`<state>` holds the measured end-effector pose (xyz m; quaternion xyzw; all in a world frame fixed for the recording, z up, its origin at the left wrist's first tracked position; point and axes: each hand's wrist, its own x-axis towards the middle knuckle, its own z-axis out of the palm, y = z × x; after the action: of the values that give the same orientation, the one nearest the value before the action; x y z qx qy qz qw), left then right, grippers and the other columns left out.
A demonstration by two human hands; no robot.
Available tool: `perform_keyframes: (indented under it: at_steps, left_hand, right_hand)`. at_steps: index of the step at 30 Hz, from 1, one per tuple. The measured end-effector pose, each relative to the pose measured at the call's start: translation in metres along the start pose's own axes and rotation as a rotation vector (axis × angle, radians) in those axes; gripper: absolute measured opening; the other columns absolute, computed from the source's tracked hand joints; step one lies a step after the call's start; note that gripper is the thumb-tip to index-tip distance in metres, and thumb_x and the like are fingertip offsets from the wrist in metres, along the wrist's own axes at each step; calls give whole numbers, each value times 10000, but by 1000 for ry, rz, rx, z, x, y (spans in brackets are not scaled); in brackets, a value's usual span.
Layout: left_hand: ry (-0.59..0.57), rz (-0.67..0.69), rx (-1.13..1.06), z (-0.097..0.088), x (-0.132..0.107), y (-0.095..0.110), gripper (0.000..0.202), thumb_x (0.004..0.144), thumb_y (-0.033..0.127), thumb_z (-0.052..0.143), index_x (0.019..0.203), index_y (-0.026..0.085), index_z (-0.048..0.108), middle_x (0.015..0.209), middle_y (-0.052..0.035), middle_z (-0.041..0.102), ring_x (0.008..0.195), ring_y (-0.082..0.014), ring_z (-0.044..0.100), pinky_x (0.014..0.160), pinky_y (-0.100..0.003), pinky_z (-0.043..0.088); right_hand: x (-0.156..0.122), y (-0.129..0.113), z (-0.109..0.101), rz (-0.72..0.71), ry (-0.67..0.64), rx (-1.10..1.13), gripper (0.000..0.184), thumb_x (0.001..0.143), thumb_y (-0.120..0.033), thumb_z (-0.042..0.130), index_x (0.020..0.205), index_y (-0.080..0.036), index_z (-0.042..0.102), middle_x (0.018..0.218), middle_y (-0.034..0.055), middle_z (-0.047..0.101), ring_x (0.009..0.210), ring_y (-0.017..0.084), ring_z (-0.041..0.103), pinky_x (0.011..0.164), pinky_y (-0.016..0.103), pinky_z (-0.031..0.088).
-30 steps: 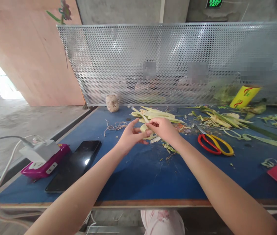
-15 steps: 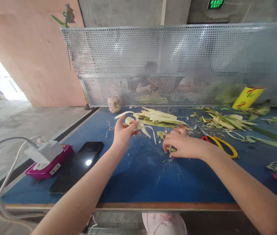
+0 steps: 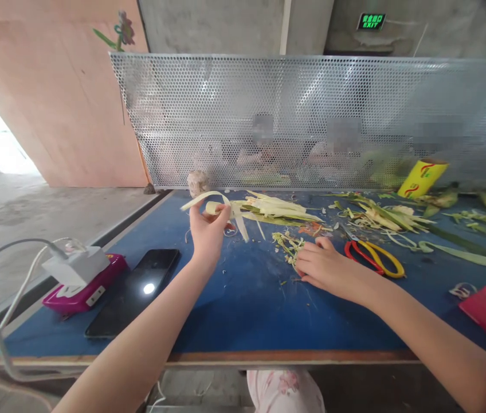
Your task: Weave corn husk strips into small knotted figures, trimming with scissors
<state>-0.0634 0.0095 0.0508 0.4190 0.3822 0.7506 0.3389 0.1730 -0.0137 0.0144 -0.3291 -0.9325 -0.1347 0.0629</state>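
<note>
My left hand (image 3: pixel 207 234) is raised over the left middle of the blue table (image 3: pixel 251 321), pinching pale green husk strips (image 3: pixel 238 213). One strip curls above the fingers and others hang down to the right. My right hand (image 3: pixel 324 265) rests low over the table with its fingers curled together. At its fingertips lies a small heap of green and yellowish plant scraps (image 3: pixel 285 244). Whatever those fingers hold is hidden beneath them. Just to the right of this hand lie scissors (image 3: pixel 378 258) with one red and one yellow handle.
Flat husks (image 3: pixel 275 207) lie behind my hands, and more plant pieces (image 3: pixel 387 213) spread to the right. A phone (image 3: pixel 140 289) and a magenta power strip (image 3: pixel 83 292) sit at left. A yellow tube (image 3: pixel 421 179) stands near the perforated metal screen (image 3: pixel 226 120); people are behind it.
My left hand has shifted slightly left with the husk strips. My right hand has moved a little right, uncovering more of the scrap heap. The view has turned slightly right.
</note>
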Motion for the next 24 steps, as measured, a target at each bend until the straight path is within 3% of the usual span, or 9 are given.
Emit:
perform_keyframes:
  at_steps: [3,6,10,14,16,20,22,24]
  left_hand:
    - [-31,137,42,-1,-3,4,646,649,172,700,1211,248,391,798,3,588,701,-134,588,490,-200,473]
    - [-28,135,60,-2,-5,8,667,663,188,698,1239,264,369,802,1,588,679,-135,593,500,-206,476]
    - [-71,152,87,-3,-5,6,640,686,192,681,1234,253,357,794,-5,586,712,-145,590,506,-211,488]
    - [-89,127,90,-6,-3,2,617,687,204,681,1215,238,363,793,-4,585,672,-129,575,488,-209,490]
    - [-62,49,50,-7,-1,1,597,665,190,694,1181,219,395,772,7,573,643,-117,572,480,-206,487]
    - [3,-287,-101,-3,1,-5,462,664,107,660,1073,186,460,703,34,553,597,-95,576,463,-184,477]
    - [-28,-435,-137,0,1,-9,319,678,77,625,968,153,517,678,18,574,545,-88,571,450,-184,477]
    - [-75,-529,-138,1,1,-12,151,683,65,604,818,115,559,661,-16,600,514,-87,571,434,-180,474]
  right_hand:
    - [7,2,3,-47,21,10,101,792,-145,572,699,-182,559,709,29,601,788,178,506,734,327,231]
    - [22,3,-4,-27,45,80,117,812,-184,560,696,-185,566,722,20,609,787,164,520,749,327,240]
    - [60,3,-13,146,114,213,142,836,-211,523,725,-191,609,784,26,643,794,170,558,752,328,302]
    - [97,1,-7,265,95,322,202,808,-126,484,771,-186,673,845,72,677,781,192,596,697,309,391]
    - [104,-1,-1,297,113,416,249,802,-114,454,823,-189,691,832,76,684,743,186,605,660,297,412]
    - [99,-4,8,316,141,830,275,843,-240,443,1024,-198,645,783,49,685,637,153,585,591,277,426]
    - [93,-5,9,353,154,1003,356,852,-298,444,1179,-198,543,775,41,681,570,139,550,542,270,413]
    - [87,-4,8,401,199,1061,384,846,-326,460,1205,-192,495,721,26,662,521,132,516,506,262,389]
